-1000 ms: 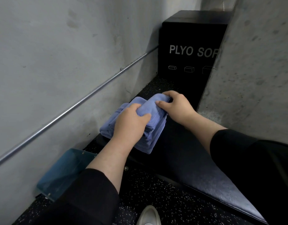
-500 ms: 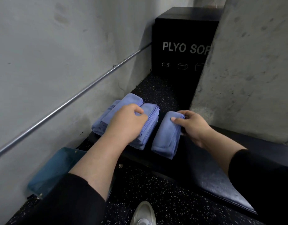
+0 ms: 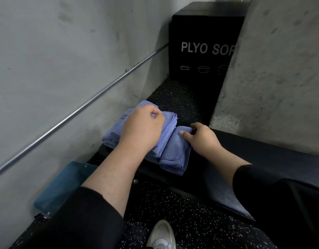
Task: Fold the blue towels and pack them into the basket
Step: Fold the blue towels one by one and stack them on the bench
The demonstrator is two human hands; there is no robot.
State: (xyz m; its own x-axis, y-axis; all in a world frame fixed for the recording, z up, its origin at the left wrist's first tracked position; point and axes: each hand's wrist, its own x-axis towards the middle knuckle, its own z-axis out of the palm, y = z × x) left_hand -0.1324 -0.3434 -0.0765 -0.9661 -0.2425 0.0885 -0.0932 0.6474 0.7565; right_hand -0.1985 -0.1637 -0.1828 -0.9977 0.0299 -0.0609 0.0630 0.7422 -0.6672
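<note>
On the bench edge: folded blue towels are laid in two lots, a stack point(image 3: 130, 133) on the left and a single folded towel point(image 3: 175, 151) touching it on the right.
Left hand point(image 3: 142, 130): curled over the stack, fingers bent into the top towel, which is gripped.
Right hand point(image 3: 200, 139): fingers and thumb are pinched on the far end of the single towel.
Basket point(image 3: 65, 184): set on the floor below left, against the wall; no towel is seen in it.
Done: folding appears finished.
Left: every towel is yet to be packed.
</note>
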